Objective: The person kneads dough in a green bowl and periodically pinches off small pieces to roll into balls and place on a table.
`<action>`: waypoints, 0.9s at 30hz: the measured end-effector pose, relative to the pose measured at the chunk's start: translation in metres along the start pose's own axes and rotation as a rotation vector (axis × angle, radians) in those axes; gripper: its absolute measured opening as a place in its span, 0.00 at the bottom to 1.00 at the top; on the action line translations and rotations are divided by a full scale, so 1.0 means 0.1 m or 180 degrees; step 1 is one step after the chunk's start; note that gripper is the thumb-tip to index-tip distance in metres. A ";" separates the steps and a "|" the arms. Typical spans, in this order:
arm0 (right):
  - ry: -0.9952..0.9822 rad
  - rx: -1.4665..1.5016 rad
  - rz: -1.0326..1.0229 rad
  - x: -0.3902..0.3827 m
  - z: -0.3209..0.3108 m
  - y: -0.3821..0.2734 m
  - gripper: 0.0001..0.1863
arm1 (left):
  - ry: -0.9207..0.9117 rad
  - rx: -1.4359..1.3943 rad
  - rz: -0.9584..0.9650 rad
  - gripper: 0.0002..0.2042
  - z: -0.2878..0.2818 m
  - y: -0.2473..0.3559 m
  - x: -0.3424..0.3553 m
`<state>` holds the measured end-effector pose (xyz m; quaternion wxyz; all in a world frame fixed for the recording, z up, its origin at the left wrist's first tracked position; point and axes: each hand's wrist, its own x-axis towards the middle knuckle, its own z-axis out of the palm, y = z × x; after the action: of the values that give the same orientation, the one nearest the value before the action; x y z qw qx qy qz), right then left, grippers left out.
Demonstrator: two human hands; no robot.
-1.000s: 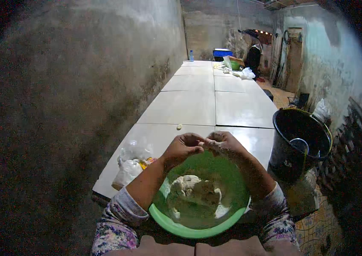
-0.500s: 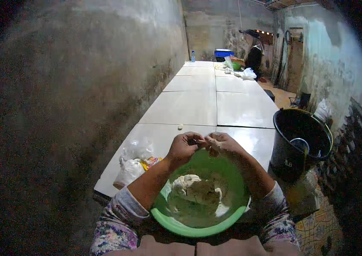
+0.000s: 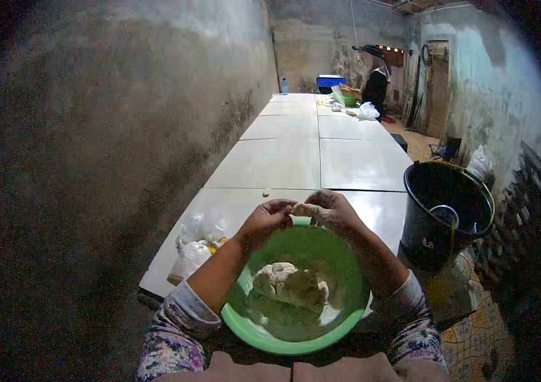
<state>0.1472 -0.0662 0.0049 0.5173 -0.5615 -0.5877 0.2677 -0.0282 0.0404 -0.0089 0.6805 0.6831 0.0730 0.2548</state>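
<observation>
A green basin (image 3: 283, 347) stands at the near end of the table, with a pale lump of dough (image 3: 292, 283) and loose flour inside. Over its far rim, both hands work on a small elongated piece of dough (image 3: 306, 209). My right hand (image 3: 336, 213) is closed around most of it. My left hand (image 3: 267, 219) pinches its left end between the fingertips. Just beyond the hands, a small dough ball (image 3: 266, 192) lies on the white table (image 3: 277, 162).
Left of the basin sit white plastic bags (image 3: 191, 254). A large black bucket (image 3: 426, 239) stands at the table's right side. Far off, a person (image 3: 377, 86) works beside a green bowl (image 3: 349, 100), a blue crate (image 3: 331, 83) and white bags (image 3: 366, 111). A wall (image 3: 156, 95) runs along the left.
My hands have parted slightly, and the dough piece between them now shows more plainly. My left hand has shifted a little to the left. The whole view has turned slightly.
</observation>
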 end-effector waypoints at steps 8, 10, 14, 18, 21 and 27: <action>-0.0168 -0.0169 -0.0477 -0.03 -0.06 0.03 0.12 | -0.0026 0.0514 -0.0139 0.17 0.14 -0.01 0.01; -0.0036 -0.0316 -0.0381 -0.04 -0.04 0.02 0.12 | -0.0039 0.0610 -0.0273 0.15 0.18 0.04 0.01; -0.0063 0.0113 -0.0110 0.02 0.02 0.10 0.13 | 0.0252 0.0701 -0.0023 0.12 0.12 0.02 0.00; -0.0224 0.0197 -0.0188 0.02 0.00 0.09 0.17 | 0.0353 0.0722 -0.0024 0.10 0.15 0.04 0.01; -0.0275 0.0371 -0.0389 0.04 -0.06 0.15 0.21 | 0.0344 0.0867 -0.0112 0.10 0.16 0.05 0.02; -0.0230 -0.0211 -0.0476 -0.05 0.06 -0.01 0.22 | 0.0313 0.0547 -0.0012 0.13 0.07 -0.05 0.00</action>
<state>0.1403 -0.0691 0.0023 0.4954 -0.5228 -0.6549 0.2288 -0.0239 0.0344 -0.0132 0.6155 0.7255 0.1292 0.2795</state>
